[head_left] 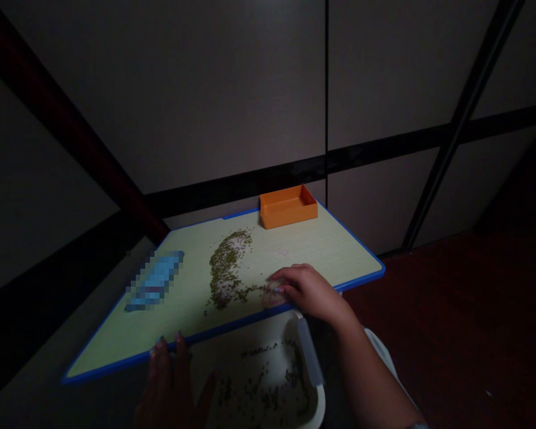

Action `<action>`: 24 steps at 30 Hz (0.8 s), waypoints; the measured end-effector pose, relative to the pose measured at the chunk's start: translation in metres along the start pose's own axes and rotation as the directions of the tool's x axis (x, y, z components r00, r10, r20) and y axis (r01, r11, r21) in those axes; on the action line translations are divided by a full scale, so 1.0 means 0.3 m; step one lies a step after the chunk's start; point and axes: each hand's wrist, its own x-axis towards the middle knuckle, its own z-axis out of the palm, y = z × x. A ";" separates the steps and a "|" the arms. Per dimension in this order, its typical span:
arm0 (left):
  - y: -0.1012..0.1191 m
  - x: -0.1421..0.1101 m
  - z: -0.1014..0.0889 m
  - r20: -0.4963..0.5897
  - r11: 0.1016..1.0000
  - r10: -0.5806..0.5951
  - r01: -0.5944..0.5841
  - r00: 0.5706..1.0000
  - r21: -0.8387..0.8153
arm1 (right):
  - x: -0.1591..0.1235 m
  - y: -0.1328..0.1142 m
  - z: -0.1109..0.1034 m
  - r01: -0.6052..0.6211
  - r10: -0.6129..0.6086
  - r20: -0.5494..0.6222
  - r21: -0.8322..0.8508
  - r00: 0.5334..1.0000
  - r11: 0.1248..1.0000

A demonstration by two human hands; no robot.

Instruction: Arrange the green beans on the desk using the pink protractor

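Note:
Small greenish-brown grains [226, 268] lie in a curved heap on a pale table with a blue rim [339, 250], and a thin trail of them runs toward my right hand [310, 292]. That hand rests at the front edge, its fingers curled and closed around a small pale thing I cannot make out. Below the edge sits a white container [320, 405] with a grey clip and dark grains scattered inside. My left hand [170, 381] is dim, with fingers stretched up to the blue rim and the thumb over the container's left side.
An orange open box [290, 215] stands at the table's back edge. A blurred-out blue item [156, 280] lies at the left. Behind the table rises a panelled wall [232, 107] with dark strips. Dark red floor [455, 322] shows at the right.

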 end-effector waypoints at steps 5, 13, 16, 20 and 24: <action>0.008 0.002 -0.003 -0.020 0.999 -0.021 0.021 1.000 -0.029 | -0.003 0.015 -0.009 -0.003 0.002 -0.049 -0.034 0.999 0.999; 0.005 0.002 0.000 0.018 0.998 -0.048 0.049 0.999 -0.046 | 0.006 0.002 0.004 0.046 -0.046 0.004 -0.003 0.999 0.999; 0.005 0.001 0.002 -0.011 0.999 -0.021 0.020 1.000 -0.038 | 0.007 0.003 0.011 0.050 -0.050 0.002 0.020 0.999 0.999; 0.012 0.001 -0.005 -0.019 1.000 -0.015 0.015 1.000 -0.027 | 0.007 0.006 0.013 0.059 -0.059 0.010 0.056 0.998 0.997; 0.015 0.004 -0.009 -0.006 0.999 -0.027 0.027 1.000 -0.032 | 0.007 0.002 0.008 0.057 -0.059 0.019 0.063 0.998 0.996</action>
